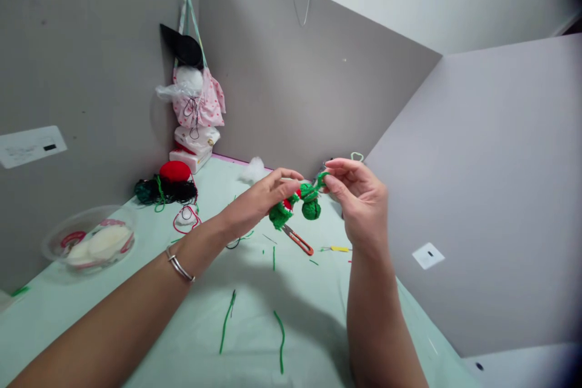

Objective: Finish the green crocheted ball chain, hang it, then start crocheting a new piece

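The green crocheted piece (280, 216), with its red and white trim, is held up above the middle of the table (195, 339). Its rounded green part (311, 210) hangs on the right, between my hands; the join to the trimmed part is too small to make out. My left hand (259, 201) is closed on the piece from the left, thumb and fingers gripping the trimmed part. My right hand (361, 200) stands just to the right, thumb and forefinger pinched on a narrow green end (322, 179); I cannot tell whether those fingers also hold a tool. The hands are apart, linked only by the work.

Step in hand, as I judge it: working the narrow end while the left hand serves as a clamp. The next move calls for a firm left grip and light, controlled tension from the right; excess pull could distort the stitches.

Beneath the work lie orange snips (300, 242), with a yellow-handled tool (339, 249) to their right. Cut green yarn (282, 342) lies on the near side. Far left: a red yarn ball (175, 171). Nearer left: a clear plastic bowl (51, 241)
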Demonstrator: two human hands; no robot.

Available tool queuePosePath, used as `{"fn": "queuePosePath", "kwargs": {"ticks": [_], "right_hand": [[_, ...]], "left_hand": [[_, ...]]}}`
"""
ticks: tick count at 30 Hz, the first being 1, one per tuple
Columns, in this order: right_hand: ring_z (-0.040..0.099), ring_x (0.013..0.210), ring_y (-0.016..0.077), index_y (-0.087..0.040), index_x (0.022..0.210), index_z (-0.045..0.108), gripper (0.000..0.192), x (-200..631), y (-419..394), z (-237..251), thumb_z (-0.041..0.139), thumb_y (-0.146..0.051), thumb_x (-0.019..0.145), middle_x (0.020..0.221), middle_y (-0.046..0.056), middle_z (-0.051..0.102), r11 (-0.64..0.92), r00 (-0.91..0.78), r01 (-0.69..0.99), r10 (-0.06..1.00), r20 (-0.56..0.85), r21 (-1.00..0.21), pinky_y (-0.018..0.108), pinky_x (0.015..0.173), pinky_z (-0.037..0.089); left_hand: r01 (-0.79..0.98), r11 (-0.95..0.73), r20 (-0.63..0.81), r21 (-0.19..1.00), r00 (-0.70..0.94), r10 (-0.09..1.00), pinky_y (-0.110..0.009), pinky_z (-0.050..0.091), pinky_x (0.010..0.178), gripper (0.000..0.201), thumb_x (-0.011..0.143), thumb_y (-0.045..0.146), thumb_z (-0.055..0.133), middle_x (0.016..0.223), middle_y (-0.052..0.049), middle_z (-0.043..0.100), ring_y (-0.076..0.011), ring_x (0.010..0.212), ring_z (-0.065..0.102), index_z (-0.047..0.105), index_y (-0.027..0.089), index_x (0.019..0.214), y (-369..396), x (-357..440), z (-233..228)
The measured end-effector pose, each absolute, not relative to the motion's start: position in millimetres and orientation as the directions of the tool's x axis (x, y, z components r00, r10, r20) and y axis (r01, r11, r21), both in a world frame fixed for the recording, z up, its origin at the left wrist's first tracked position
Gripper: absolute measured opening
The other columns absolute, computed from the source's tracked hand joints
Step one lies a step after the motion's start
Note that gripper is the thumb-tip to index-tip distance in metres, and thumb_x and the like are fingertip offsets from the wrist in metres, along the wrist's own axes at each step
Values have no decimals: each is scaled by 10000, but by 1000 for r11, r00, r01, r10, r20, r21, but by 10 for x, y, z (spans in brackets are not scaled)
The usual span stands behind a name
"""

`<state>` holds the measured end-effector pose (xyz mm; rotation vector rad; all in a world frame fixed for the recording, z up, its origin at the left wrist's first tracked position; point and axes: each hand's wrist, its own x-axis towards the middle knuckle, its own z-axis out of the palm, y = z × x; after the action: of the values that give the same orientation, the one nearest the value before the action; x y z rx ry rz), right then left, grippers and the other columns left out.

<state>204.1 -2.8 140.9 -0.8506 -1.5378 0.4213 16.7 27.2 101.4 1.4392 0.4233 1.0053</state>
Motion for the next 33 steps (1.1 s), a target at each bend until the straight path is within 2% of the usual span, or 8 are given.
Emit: {"fn": "queuePosePath", "kwargs": {"ticks": [3,8,11,14,18,21,24,33], "right_hand": [[642,789,131,-246,1001,741,156,2047,-26,1404,744,-213,848,866,-6,685,659,38,258,723,689,-706,261,699,538],[651,791,136,-240,997,737,157,2019,-34,1400,744,-206,844,876,-3,697,669,-5,266,721,692,-695,279,729,553],[657,781,143,-240,1000,730,149,2006,-43,1403,736,-224,852,872,0,698,663,-18,291,725,689,-690,287,715,561],[672,821,159,-239,997,725,142,2004,-43,1403,735,-246,855,879,8,704,661,-21,317,722,691,-680,297,736,574],[674,830,152,-235,998,726,148,2017,-23,1393,743,-254,852,883,7,702,656,6,298,725,688,-694,284,741,572],[664,808,134,-242,1004,729,156,2035,-4,1385,747,-246,849,886,0,688,652,42,280,724,688,-704,259,708,556],[653,757,119,-244,1005,726,161,2048,6,1383,747,-240,845,872,-9,669,655,61,279,718,693,-703,247,673,549],[674,785,140,-249,1026,703,164,2021,-48,1393,719,-222,865,868,-6,672,685,63,358,661,748,-635,267,693,577]], "left_hand": [[-215,-274,349,937,566,747,-283,441,819,445,818,345,799,1180,-27,633,-158,957,571,611,264,1213,257,106,1031],[-136,-310,329,941,585,741,-309,432,775,137,888,310,684,894,4,640,-155,805,561,698,233,1001,256,77,1001],[-254,-198,314,947,587,746,-340,459,848,185,914,375,666,963,-44,691,-197,910,609,720,206,965,279,73,976],[-397,-27,308,918,666,680,-395,493,934,203,949,363,630,1079,-88,713,-223,970,649,726,188,992,293,53,970],[-443,95,291,891,721,629,-396,542,863,246,974,379,609,1181,-91,682,-217,910,696,690,230,1153,286,33,965],[-395,90,250,914,724,643,-293,511,739,286,953,404,652,1151,-85,673,-167,852,661,675,227,1177,275,43,948],[-343,95,212,935,751,625,-261,454,674,305,899,341,730,1098,-62,671,-123,776,583,660,222,1171,267,59,933],[-320,-67,285,945,708,646,-338,445,910,352,828,245,793,1144,-62,667,-196,1028,603,633,218,1141,280,83,903]]}}
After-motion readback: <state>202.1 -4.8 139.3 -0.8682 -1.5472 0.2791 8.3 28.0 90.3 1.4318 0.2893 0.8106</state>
